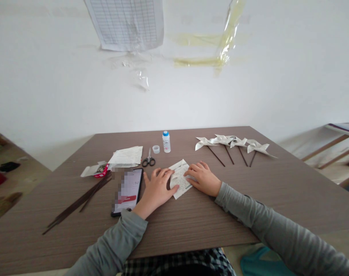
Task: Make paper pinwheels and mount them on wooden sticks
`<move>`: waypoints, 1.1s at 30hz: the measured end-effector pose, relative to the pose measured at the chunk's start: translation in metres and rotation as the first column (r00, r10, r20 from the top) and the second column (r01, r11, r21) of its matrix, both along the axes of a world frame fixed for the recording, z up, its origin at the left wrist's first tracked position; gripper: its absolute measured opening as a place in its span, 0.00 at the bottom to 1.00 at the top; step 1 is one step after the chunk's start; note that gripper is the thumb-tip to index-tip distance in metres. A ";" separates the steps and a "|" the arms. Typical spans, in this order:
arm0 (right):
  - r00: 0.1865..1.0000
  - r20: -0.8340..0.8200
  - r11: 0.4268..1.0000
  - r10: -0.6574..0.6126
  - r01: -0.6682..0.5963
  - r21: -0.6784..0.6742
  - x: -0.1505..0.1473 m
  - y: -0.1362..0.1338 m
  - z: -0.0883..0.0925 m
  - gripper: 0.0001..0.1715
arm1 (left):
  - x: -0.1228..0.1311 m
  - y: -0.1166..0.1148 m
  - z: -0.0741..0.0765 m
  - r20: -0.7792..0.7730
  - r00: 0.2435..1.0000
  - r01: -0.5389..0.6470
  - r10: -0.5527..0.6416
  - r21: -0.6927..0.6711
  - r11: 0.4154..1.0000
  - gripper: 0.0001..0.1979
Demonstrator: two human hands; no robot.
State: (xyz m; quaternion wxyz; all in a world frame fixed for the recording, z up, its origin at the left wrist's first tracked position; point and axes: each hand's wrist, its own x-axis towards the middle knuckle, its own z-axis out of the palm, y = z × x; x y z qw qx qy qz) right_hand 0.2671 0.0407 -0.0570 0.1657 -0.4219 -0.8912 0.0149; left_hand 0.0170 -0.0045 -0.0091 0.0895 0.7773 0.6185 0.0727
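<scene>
A square sheet of printed paper (180, 183) with creases lies turned cornerwise on the table between my hands. My left hand (158, 188) rests on its left edge, fingers spread and thumb pressing near the lower corner. From the right, my right hand (204, 179) lies on the paper, fingers stretched over its right side and slightly bent. Both hands are open and press on the sheet without lifting it. Just left of my left hand lies a phone (128, 191), its screen lit and partly pixelated. Scissors (148, 159) with dark handles lie beyond that hand.
Several paper pinwheels (203, 143) on dark sticks lie at the back right. A white bottle (166, 142) with a blue cap stands beside a small clear cup (156, 149). Leftward are stacked papers (125, 156), a red box (102, 170) and dark sticks (76, 200).
</scene>
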 end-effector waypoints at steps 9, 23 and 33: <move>0.998 -0.068 1.000 0.005 -0.004 0.013 0.005 0.002 -0.004 0.10 | -0.003 -0.001 0.002 0.046 0.999 -0.002 0.002 0.004 1.000 0.29; 0.904 -0.428 0.996 -0.013 -0.027 -0.088 0.006 0.057 0.022 0.06 | -0.015 -0.003 -0.001 -0.014 1.000 -0.015 0.015 -0.007 1.000 0.31; 0.918 -0.369 0.989 -0.145 0.148 -0.020 -0.036 0.133 0.038 0.11 | -0.025 -0.001 -0.005 -0.039 0.999 -0.021 0.022 0.017 1.000 0.29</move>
